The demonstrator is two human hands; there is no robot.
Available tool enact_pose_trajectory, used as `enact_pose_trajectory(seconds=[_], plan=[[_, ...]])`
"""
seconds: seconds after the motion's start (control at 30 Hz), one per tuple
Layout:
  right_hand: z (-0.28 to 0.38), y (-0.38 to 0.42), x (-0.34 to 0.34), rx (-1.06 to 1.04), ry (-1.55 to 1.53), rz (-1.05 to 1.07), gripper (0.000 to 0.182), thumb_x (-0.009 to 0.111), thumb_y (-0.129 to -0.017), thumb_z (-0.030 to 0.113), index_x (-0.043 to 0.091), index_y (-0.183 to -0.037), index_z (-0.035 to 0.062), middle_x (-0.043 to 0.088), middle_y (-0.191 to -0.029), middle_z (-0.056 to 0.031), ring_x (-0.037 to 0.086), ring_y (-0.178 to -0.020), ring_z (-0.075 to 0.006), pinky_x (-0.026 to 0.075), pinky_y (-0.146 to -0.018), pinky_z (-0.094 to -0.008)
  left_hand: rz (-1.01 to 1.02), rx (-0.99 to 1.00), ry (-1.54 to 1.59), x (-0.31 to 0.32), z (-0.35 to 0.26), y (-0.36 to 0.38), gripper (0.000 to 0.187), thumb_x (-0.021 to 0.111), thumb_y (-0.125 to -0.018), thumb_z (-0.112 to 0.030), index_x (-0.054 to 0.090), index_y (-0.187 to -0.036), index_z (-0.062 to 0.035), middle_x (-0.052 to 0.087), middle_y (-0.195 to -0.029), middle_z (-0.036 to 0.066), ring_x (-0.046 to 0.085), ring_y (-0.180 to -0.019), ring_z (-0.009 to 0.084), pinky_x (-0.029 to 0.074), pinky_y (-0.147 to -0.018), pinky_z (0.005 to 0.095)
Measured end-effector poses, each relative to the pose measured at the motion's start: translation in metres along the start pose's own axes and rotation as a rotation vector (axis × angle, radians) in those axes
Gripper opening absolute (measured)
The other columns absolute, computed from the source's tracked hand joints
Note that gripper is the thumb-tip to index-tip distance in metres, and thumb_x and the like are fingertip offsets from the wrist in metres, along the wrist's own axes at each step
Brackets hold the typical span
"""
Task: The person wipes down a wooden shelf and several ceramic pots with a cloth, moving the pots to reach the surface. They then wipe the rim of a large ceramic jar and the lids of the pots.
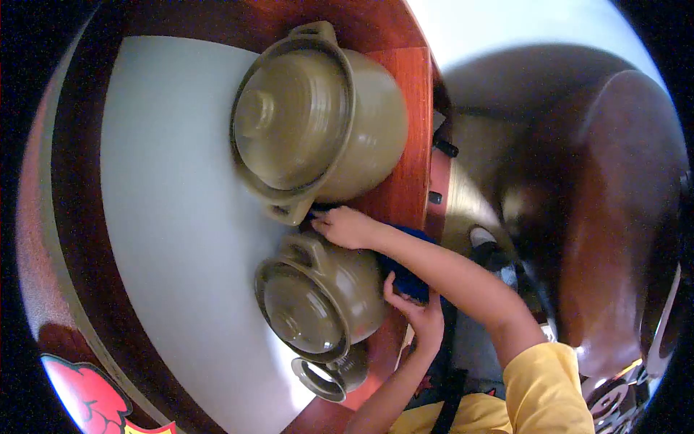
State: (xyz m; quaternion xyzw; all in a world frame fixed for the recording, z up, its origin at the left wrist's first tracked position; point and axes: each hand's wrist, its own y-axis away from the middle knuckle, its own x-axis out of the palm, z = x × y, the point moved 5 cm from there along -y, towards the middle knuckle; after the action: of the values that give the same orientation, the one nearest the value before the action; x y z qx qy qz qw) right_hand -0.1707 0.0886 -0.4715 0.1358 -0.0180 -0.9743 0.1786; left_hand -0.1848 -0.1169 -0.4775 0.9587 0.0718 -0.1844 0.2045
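Observation:
The view is turned sideways, so the pots' lids face left. My right hand (343, 226) reaches between a large lidded brown pot (376, 123) and a smaller lidded brown pot (354, 289), its fingers curled on a dark blue bit of cloth. Below my right forearm bulges more of the blue cloth (408, 278). Fingers of my left hand (419, 311) are bent around that cloth, close to the smaller pot's base. Part of the cloth is hidden behind my forearm and the pot.
Beside the smaller pot stands a little brown pot (352, 369) with a shiny rim. All stand on a reddish wooden shelf (405, 173) against a pale back panel (181, 217). A big glossy dark brown rounded object (614, 217) is at the right, with a shoe (481, 236) on the floor.

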Motion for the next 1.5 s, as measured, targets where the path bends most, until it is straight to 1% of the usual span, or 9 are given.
enact_pose_trajectory(seconds=[0.07,0.23,0.33,0.4,0.43,0.77,1.0,1.13,1.5], plan=[[0.003,-0.013,0.004,-0.037,-0.237,-0.064,0.040,0.039,-0.089,0.028,0.060,-0.091,-0.0062,0.059,-0.094,-0.0256,0.057,-0.088,-0.0396,0.044,-0.081,-0.0460,0.055,0.269,-0.075,0.009,-0.008,-0.004,0.071,0.070,-0.073,-0.009,0.025,-0.127,-0.0023,0.032,-0.125,0.014,0.034,-0.115,0.0254,0.026,-0.098,0.0363],[-0.012,-0.025,0.012,0.023,0.099,0.161,0.048,0.034,-0.090,0.034,0.063,-0.089,-0.0035,0.060,-0.095,-0.0231,0.056,-0.092,-0.0383,0.042,-0.081,-0.0447,0.262,0.194,-0.384,0.012,-0.006,-0.007,0.078,0.073,-0.069,-0.023,0.025,-0.128,-0.0027,0.035,-0.125,0.012,0.033,-0.117,0.0238,0.025,-0.099,0.0352],[-0.016,-0.032,0.006,0.049,0.067,0.191,0.050,0.031,-0.091,0.035,0.063,-0.090,-0.0038,0.061,-0.094,-0.0229,0.057,-0.092,-0.0371,0.041,-0.084,-0.0435,0.162,0.256,0.048,0.011,-0.019,-0.008,0.079,0.073,-0.068,-0.028,0.027,-0.127,-0.0027,0.035,-0.124,0.012,0.034,-0.116,0.0237,0.026,-0.098,0.0350],[-0.027,-0.045,0.027,0.058,0.089,0.195,0.052,0.028,-0.092,0.037,0.063,-0.093,-0.0025,0.062,-0.093,-0.0207,0.057,-0.090,-0.0357,0.040,-0.088,-0.0413,0.629,0.189,-1.127,0.010,-0.003,-0.003,0.049,0.042,-0.089,-0.040,0.035,-0.125,-0.0075,0.042,-0.126,0.010,0.037,-0.118,0.0197,0.028,-0.101,0.0342],[-0.045,-0.063,0.051,0.033,0.158,0.126,0.049,0.030,-0.092,0.036,0.063,-0.096,-0.0002,0.063,-0.092,-0.0189,0.058,-0.091,-0.0342,0.040,-0.090,-0.0398,0.632,0.191,-1.132,0.008,-0.004,-0.004,0.049,0.042,-0.089,-0.040,0.035,-0.125,-0.0075,0.042,-0.126,0.010,0.037,-0.118,0.0197,0.028,-0.101,0.0342],[-0.051,-0.082,0.060,0.372,0.097,0.067,0.051,0.045,-0.079,0.039,0.045,-0.126,0.0191,0.038,-0.136,-0.0050,0.030,-0.128,-0.0287,0.028,-0.101,-0.0478,0.487,0.258,-0.913,-0.002,-0.007,-0.007,0.052,0.050,-0.084,-0.035,0.035,-0.124,-0.0061,0.042,-0.124,0.010,0.037,-0.116,0.0205,0.028,-0.100,0.0346],[-0.005,-0.044,0.037,0.128,-0.049,-0.166,0.037,0.048,-0.077,0.030,0.061,-0.105,0.0105,0.059,-0.108,-0.0145,0.057,-0.100,-0.0327,0.046,-0.082,-0.0469,0.409,0.267,-0.697,0.009,-0.021,-0.018,0.054,0.055,-0.081,-0.032,0.035,-0.123,-0.0051,0.042,-0.123,0.011,0.038,-0.116,0.0211,0.028,-0.100,0.0348],[-0.017,-0.050,0.058,0.205,-0.076,0.126,0.041,0.037,-0.086,0.032,0.063,-0.092,0.0014,0.061,-0.098,-0.0193,0.059,-0.090,-0.0366,0.046,-0.079,-0.0426,0.361,0.265,-0.570,0.018,-0.019,-0.013,0.056,0.058,-0.079,-0.030,0.035,-0.123,-0.0046,0.042,-0.122,0.011,0.038,-0.115,0.0214,0.027,-0.099,0.0350],[-0.034,-0.071,0.044,0.066,-0.112,-0.078,0.047,0.033,-0.087,0.029,0.040,-0.127,0.0054,0.037,-0.134,-0.0173,0.035,-0.123,-0.0349,0.027,-0.103,-0.0441,0.214,0.273,-0.226,0.002,-0.027,-0.007,0.061,0.066,-0.073,-0.025,0.035,-0.122,-0.0031,0.042,-0.120,0.011,0.038,-0.114,0.0223,0.027,-0.099,0.0354]])
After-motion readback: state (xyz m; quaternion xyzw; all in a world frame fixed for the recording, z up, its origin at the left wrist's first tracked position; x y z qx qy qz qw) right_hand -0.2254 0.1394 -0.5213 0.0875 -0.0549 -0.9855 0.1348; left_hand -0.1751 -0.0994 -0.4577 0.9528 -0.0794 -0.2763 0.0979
